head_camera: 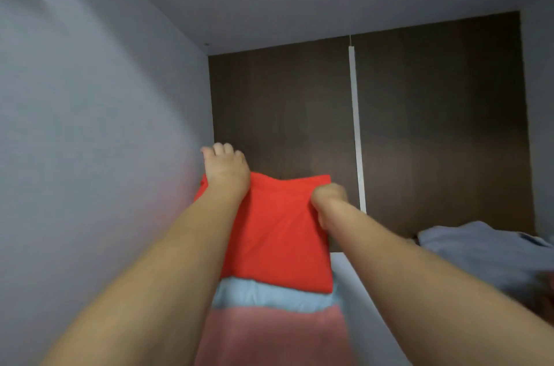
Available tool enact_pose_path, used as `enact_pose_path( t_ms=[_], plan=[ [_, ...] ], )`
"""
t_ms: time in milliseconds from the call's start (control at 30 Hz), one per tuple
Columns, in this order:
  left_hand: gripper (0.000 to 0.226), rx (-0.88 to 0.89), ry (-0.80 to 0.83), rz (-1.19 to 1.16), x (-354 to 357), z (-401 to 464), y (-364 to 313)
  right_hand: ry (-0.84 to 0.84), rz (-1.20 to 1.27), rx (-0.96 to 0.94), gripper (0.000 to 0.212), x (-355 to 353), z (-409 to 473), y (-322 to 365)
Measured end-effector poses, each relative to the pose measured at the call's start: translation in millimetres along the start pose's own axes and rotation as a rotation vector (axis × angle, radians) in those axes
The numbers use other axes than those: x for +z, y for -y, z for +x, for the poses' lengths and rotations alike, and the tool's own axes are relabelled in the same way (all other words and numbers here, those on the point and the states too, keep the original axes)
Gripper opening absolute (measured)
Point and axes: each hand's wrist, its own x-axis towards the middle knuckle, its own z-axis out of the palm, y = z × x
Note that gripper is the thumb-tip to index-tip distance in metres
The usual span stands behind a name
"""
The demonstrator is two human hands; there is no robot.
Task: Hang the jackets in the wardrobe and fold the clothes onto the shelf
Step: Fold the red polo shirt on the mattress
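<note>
Both hands are on the folded red garment [278, 233], which lies on top of a stack: beneath it a light blue folded piece [269, 295], and beneath that a pink one [269, 335]. The stack sits on the wardrobe shelf [359, 290], close against the grey left wall [90, 125] and short of the dark brown back panel [434, 125]. The red garment's long axis runs from the viewer toward the back panel, its far edge pointing at that panel and its near edge overlapping the blue piece. The left hand [226, 169] rests at the far left corner, fingers curled over the edge next to the wall; whether they grip cloth underneath cannot be told. The right hand [328, 199] is closed on the far right corner, pinching the fabric. Each hand is at its own corner, neither clearly nearer. Judgement: the piece is being seated on the stack; the remaining move appears to be a push or squaring along the long axis. A grey-blue garment [485, 254] lies to the right, apart from the stack.
</note>
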Motion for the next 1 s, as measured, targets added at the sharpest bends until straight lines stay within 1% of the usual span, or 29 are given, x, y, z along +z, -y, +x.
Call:
enact_pose_path(
  t_ms=[33,100,167,200,267,367,433,533,633,700,767,933,1000],
  plan=[
    [0.045,0.044,0.038,-0.122,19.5,-2.1,-5.8,-0.052,-0.070,0.041,0.038,9.1,8.6,-16.2],
    [0.049,0.101,0.231,-0.371,56.4,-10.4,-13.8,-0.126,-0.284,0.081,0.043,20.5,18.9,-41.1],
    [0.055,0.121,0.446,-0.511,87.7,-19.8,-16.1,-0.099,-0.450,0.045,0.046,27.2,26.8,-57.5],
    [0.058,0.119,0.515,-0.557,101.4,-23.1,-16.5,-0.067,-0.507,0.035,0.047,29.0,31.3,-63.3],
    [0.060,0.111,0.565,-0.605,121.0,-24.8,-19.0,-0.005,-0.594,0.039,0.050,31.5,41.9,-70.5],
    [0.061,0.128,0.593,-0.602,129.7,-18.1,-24.9,0.092,-0.657,0.037,0.051,31.6,53.6,-74.3],
    [0.062,0.128,0.597,-0.600,131.8,-14.9,-26.7,0.139,-0.669,0.013,0.049,31.5,55.8,-75.3],
    [0.063,0.137,0.597,-0.583,129.6,-16.7,-25.2,0.139,-0.681,-0.007,0.046,26.3,52.4,-73.7],
    [0.065,0.204,0.589,-0.484,111.1,-18.2,-20.9,0.129,-0.703,-0.062,0.045,13.0,38.6,-67.6],
    [0.066,0.244,0.511,-0.381,88.2,-17.9,-19.0,0.102,-0.740,-0.138,0.049,-2.0,25.3,-56.8],
    [0.067,0.268,0.408,-0.341,58.3,-23.2,-18.4,0.069,-0.790,-0.228,0.050,-21.6,8.4,-40.9],
    [0.062,0.349,0.176,-0.426,-16.0,-66.2,-28.7,-0.018,-0.923,-0.437,0.045,-88.4,-47.3,-0.5],
    [0.060,0.372,0.092,-0.458,-43.2,-90.3,-35.5,-0.040,-0.969,-0.492,0.046,-122.4,-72.5,8.5]
  ],
)
